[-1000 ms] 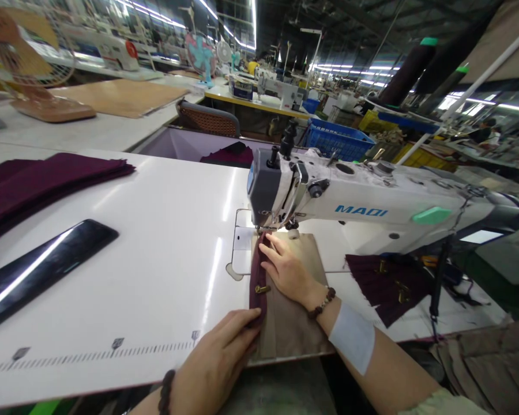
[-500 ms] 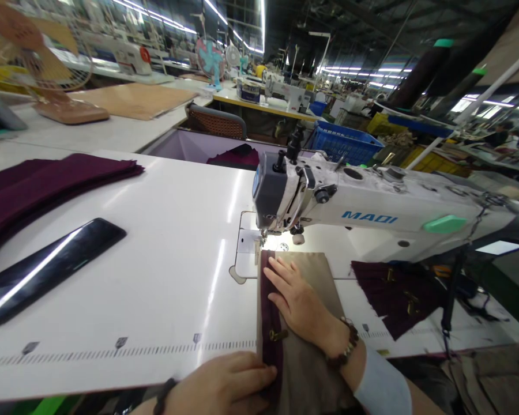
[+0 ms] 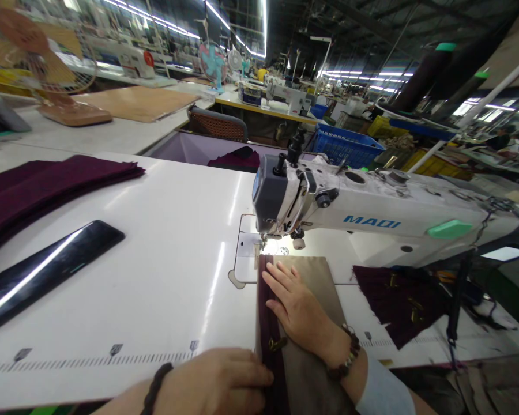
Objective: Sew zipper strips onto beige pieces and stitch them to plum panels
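A khaki fabric panel (image 3: pixel 313 288) lies below the needle of the sewing machine (image 3: pixel 281 199), its far edge just short of the presser foot. Along the panel's left side runs a maroon strip (image 3: pixel 266 311) with a brass zipper pull (image 3: pixel 278 344) on it. My right hand (image 3: pixel 300 305) rests flat on panel and strip, fingers spread toward the needle. Lower down, my left hand (image 3: pixel 225 380) has its fingers pressed together at the strip's left edge, closed on it; the thumb is mostly hidden. Both wrists wear bracelets.
On the left lie stacked maroon pieces (image 3: pixel 60 184) and a glossy black, blade-shaped object (image 3: pixel 56 271). Maroon fabric with brass pulls (image 3: pixel 402 300) lies right, under the machine arm. A fan (image 3: pixel 47 63) and blue crate (image 3: pixel 346 144) stand behind.
The panel and strip have shifted slightly toward me, away from the needle, with my right hand on them. My left hand has moved slightly left and down. The view has shifted a little.
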`<move>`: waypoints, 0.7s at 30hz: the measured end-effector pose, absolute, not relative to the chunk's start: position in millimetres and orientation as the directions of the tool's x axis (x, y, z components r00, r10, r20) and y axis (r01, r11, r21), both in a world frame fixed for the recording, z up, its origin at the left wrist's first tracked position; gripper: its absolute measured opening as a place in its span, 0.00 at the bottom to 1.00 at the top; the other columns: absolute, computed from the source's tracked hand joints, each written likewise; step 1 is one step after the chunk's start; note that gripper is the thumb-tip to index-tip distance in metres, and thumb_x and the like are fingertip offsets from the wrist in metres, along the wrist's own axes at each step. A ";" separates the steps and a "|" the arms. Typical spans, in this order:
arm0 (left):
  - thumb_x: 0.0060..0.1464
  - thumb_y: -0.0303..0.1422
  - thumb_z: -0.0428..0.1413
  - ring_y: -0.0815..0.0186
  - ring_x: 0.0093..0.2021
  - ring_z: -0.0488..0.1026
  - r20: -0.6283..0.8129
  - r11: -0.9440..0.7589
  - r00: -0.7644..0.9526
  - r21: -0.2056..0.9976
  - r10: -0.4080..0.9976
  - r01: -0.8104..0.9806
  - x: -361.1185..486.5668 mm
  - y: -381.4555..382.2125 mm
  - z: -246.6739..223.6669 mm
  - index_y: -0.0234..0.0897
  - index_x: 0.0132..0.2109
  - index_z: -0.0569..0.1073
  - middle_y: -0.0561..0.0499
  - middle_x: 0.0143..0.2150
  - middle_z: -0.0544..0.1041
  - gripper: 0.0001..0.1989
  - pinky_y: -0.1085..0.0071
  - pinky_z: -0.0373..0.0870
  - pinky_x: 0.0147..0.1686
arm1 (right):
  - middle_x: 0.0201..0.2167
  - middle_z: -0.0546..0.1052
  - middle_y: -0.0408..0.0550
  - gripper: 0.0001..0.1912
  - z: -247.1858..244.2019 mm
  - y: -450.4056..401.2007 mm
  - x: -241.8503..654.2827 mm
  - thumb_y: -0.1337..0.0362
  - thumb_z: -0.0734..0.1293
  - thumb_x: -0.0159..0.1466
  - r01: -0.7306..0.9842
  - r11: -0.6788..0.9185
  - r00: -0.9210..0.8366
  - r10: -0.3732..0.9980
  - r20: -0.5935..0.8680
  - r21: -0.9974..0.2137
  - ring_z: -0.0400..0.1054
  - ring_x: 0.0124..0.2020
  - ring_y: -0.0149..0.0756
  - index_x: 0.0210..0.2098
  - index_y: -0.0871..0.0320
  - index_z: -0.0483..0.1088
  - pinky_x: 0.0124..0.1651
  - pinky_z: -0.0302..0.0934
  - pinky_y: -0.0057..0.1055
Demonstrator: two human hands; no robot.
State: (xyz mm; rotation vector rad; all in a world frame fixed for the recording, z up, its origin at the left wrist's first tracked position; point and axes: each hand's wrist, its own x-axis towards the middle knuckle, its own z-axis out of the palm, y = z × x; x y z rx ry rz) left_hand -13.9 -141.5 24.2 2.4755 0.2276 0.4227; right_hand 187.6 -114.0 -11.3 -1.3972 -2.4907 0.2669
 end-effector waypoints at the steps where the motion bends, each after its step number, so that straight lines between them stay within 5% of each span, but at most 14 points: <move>1: 0.62 0.28 0.41 0.65 0.42 0.71 0.238 -0.808 0.915 0.573 0.327 0.140 -14.6 -132.9 25.7 0.34 0.40 0.71 0.46 0.43 0.74 0.13 0.74 0.69 0.44 | 0.61 0.54 0.50 0.23 -11.1 -113.9 187.4 0.66 0.57 0.63 0.808 0.516 -0.497 0.856 0.142 -0.285 0.44 0.62 0.43 0.58 0.60 0.56 0.61 0.44 0.50; 5: 0.59 0.26 0.47 0.60 0.48 0.68 0.256 -0.828 0.809 0.365 0.529 0.426 -13.3 -90.1 20.0 0.32 0.46 0.69 0.43 0.48 0.71 0.10 0.65 0.68 0.47 | 0.61 0.54 0.50 0.24 -9.9 -113.6 186.2 0.67 0.57 0.63 0.813 0.512 -0.501 0.858 0.115 -0.277 0.43 0.62 0.45 0.59 0.60 0.55 0.61 0.45 0.51; 10: 0.55 0.28 0.53 0.57 0.51 0.65 0.235 -0.869 0.837 0.182 0.494 0.461 -5.5 -54.7 1.0 0.30 0.50 0.67 0.42 0.51 0.70 0.14 0.59 0.63 0.52 | 0.61 0.53 0.49 0.26 -7.8 -113.9 185.3 0.69 0.57 0.62 0.810 0.508 -0.505 0.858 0.090 -0.294 0.43 0.63 0.45 0.60 0.59 0.53 0.61 0.44 0.51; 21: 0.55 0.33 0.55 0.56 0.52 0.64 0.186 -0.831 0.810 0.124 0.556 0.542 4.9 -34.5 -4.2 0.26 0.52 0.65 0.40 0.51 0.69 0.20 0.60 0.61 0.52 | 0.61 0.53 0.52 0.27 -3.2 -85.5 190.7 0.70 0.58 0.61 0.823 0.485 -0.489 0.870 0.067 -0.297 0.45 0.62 0.44 0.60 0.61 0.54 0.61 0.44 0.51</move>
